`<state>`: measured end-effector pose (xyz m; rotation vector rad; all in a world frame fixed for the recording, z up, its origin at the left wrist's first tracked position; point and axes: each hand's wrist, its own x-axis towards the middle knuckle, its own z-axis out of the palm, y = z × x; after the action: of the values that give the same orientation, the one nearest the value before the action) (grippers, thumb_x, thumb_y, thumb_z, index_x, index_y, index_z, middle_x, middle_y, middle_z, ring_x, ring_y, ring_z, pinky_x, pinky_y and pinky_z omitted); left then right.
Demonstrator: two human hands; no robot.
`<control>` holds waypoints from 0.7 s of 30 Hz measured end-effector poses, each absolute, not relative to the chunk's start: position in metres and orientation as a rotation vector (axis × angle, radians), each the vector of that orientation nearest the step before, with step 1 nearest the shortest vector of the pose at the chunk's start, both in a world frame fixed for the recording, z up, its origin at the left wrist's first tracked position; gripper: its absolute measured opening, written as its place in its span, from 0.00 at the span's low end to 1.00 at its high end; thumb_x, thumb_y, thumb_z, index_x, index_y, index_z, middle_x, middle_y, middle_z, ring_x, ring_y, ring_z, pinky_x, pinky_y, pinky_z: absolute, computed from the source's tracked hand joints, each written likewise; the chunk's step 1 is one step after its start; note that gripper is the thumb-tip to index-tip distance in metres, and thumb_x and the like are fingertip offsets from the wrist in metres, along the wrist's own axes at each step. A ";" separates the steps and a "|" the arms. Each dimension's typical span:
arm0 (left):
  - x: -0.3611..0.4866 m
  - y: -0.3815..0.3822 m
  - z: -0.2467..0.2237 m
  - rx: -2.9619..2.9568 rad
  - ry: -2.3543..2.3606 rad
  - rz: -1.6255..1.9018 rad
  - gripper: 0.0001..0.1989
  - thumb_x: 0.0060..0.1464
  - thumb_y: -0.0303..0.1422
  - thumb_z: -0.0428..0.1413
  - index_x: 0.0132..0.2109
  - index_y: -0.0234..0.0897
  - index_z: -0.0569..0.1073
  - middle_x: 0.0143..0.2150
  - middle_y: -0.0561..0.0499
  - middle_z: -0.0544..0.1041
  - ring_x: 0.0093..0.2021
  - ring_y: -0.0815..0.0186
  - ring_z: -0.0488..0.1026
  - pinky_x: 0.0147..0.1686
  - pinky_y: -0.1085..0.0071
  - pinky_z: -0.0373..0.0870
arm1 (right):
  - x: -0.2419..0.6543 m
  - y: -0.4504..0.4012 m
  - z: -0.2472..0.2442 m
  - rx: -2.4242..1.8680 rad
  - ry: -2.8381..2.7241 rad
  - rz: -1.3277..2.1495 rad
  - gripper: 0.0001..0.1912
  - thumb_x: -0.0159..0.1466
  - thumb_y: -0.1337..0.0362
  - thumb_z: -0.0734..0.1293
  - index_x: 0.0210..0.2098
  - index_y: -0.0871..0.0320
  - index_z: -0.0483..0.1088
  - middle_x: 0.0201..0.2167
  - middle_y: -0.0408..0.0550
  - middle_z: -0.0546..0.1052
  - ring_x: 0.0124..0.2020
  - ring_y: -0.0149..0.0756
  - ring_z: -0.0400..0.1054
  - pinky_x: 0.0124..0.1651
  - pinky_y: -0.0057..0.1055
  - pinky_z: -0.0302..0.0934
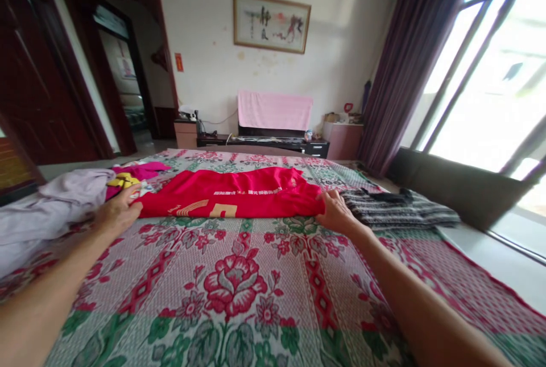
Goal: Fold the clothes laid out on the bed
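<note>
A red cloth garment with gold and white printing lies folded over lengthwise across the flowered bedspread. Its left end is pinched in the fingers of my left hand. My right hand grips the opposite end, thumb and fingers closed on the fabric. Both arms reach forward, and the cloth stretches between the hands with its near edge fairly straight. Just right of my right hand is a black and grey striped knit garment. A pale lilac cloth is heaped beside my left hand, near yellow and magenta pieces.
Beyond the bed, a pink cloth covers a screen on a low black cabinet. Along the right side stands a dark headboard-like panel below the window, with a purple curtain. A framed picture hangs on the wall.
</note>
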<state>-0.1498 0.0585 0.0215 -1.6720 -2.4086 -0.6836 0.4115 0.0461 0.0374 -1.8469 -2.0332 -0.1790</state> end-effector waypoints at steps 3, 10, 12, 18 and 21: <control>-0.146 0.057 0.023 -1.656 -2.422 -0.729 0.26 0.55 0.38 0.45 0.60 0.39 0.65 0.48 0.43 0.77 0.42 0.56 0.74 0.41 0.66 0.67 | 0.409 0.047 0.037 -1.631 -2.226 -0.198 0.14 0.49 0.67 0.66 0.37 0.58 0.72 0.42 0.52 0.69 0.45 0.42 0.63 0.48 0.35 0.58; -0.143 0.049 0.040 -1.980 -2.033 -0.545 0.17 0.44 0.28 0.48 0.37 0.35 0.79 0.51 0.46 0.75 0.52 0.57 0.70 0.54 0.65 0.62 | 0.411 0.050 0.034 -1.654 -2.345 -0.300 0.14 0.60 0.66 0.60 0.40 0.53 0.76 0.47 0.49 0.72 0.48 0.41 0.64 0.51 0.35 0.55; -0.142 0.047 0.046 -2.264 -1.934 -0.429 0.18 0.41 0.27 0.48 0.38 0.36 0.79 0.52 0.48 0.75 0.54 0.59 0.69 0.58 0.66 0.59 | 0.411 0.052 0.031 -1.649 -2.341 -0.318 0.15 0.60 0.66 0.60 0.42 0.53 0.75 0.49 0.49 0.72 0.49 0.41 0.63 0.53 0.35 0.53; -0.134 0.051 0.042 -2.387 -1.923 -0.203 0.23 0.43 0.32 0.48 0.45 0.37 0.78 0.49 0.47 0.77 0.51 0.59 0.71 0.54 0.68 0.63 | 0.401 0.051 0.029 -1.671 -2.299 -0.309 0.16 0.61 0.68 0.58 0.41 0.55 0.75 0.46 0.50 0.74 0.48 0.40 0.64 0.53 0.34 0.53; -0.128 0.052 0.037 -2.234 -1.859 -0.257 0.20 0.47 0.32 0.46 0.42 0.38 0.78 0.44 0.47 0.79 0.46 0.61 0.73 0.50 0.70 0.64 | 0.394 0.044 0.037 -1.678 -2.276 -0.345 0.14 0.60 0.68 0.59 0.38 0.57 0.75 0.42 0.51 0.75 0.46 0.40 0.66 0.50 0.33 0.54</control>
<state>-0.1277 0.0518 0.0371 -2.2345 -1.8586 -0.2567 0.3941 0.0440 0.0368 -1.6776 -2.2760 -0.3452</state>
